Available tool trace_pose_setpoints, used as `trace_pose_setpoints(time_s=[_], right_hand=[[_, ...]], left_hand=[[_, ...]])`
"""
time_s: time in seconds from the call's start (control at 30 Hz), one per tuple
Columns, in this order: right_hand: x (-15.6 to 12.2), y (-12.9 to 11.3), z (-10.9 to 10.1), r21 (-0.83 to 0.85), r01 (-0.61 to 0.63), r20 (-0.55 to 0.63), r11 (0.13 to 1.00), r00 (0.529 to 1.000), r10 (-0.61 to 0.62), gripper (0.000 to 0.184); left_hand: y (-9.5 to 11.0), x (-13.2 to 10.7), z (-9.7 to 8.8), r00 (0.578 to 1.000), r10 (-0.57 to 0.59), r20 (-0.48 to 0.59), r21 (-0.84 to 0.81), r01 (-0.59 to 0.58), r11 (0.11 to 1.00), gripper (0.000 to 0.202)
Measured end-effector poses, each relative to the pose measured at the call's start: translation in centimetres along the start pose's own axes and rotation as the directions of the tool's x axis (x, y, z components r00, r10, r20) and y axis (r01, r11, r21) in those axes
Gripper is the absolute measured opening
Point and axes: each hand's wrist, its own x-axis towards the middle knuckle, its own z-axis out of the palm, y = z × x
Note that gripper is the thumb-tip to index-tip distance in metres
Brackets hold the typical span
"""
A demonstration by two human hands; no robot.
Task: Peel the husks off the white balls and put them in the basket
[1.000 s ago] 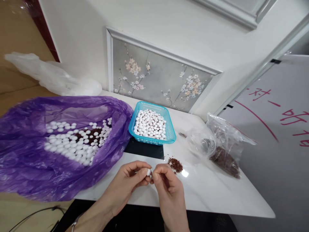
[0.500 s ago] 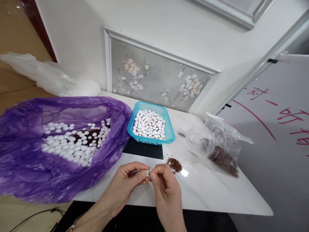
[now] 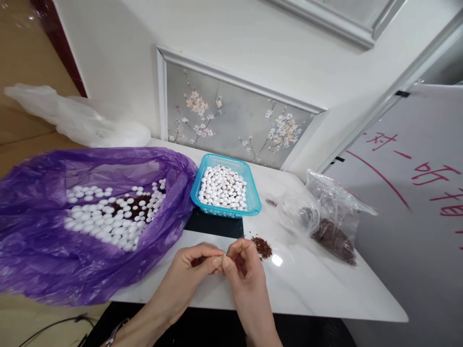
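Observation:
In front of me, over the near edge of the white table, my left hand (image 3: 193, 272) pinches a small white ball, now nearly covered by the fingertips. My right hand (image 3: 248, 279) meets it there, thumb and forefinger pressed together against the left fingertips; what it pinches is hidden. A small heap of reddish-brown flakes (image 3: 262, 247) lies just beyond the right hand. Past both hands stands a blue plastic basket (image 3: 255, 195), filled with white balls (image 3: 222, 188) and brown bits among them.
At left a purple plastic bag (image 3: 32, 241) lies spread, holding more white balls (image 3: 108, 221) and dark brown matter. A clear bag of brown flakes (image 3: 334, 238) and a clear plastic container (image 3: 298, 212) sit at right. Behind are the wall and a whiteboard (image 3: 415, 217).
My right hand has turned and shifted slightly left, and its thumb has come over the white ball, which showed between the fingertips before. My left hand stays nearly in place.

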Motion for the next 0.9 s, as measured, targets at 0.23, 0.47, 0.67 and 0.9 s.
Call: trace_pose_setpoints(time_s=[0.23,0.47,0.67,0.9], right_hand=[[0.0,-0.7,-2.0,0.157,-0.071,-0.125,0.985,0.988,0.091,0.02],[0.2,0.5,-7.4,-0.476,-0.046,-0.316,0.878,0.941,-0.122,0.021],[0.5,1.4,-7.0,-0.757,0.013,-0.151,0.653,0.969,-0.194,0.021],[1.3,1.7,-6.2,-0.934,0.031,-0.076,0.357,0.957,-0.28,0.017]], left_hand=[[0.1,-0.2,-0.1,0.996,-0.088,0.011,-0.119,0.088,0.989,0.02],[0.1,-0.1,-0.3,0.997,-0.043,-0.06,-0.028,0.042,0.999,0.017],[-0.3,0.0,-0.3,0.995,-0.067,-0.079,0.029,0.069,0.997,0.023],[-0.6,-0.1,-0.5,0.998,0.025,-0.062,0.086,-0.02,0.996,0.014]])
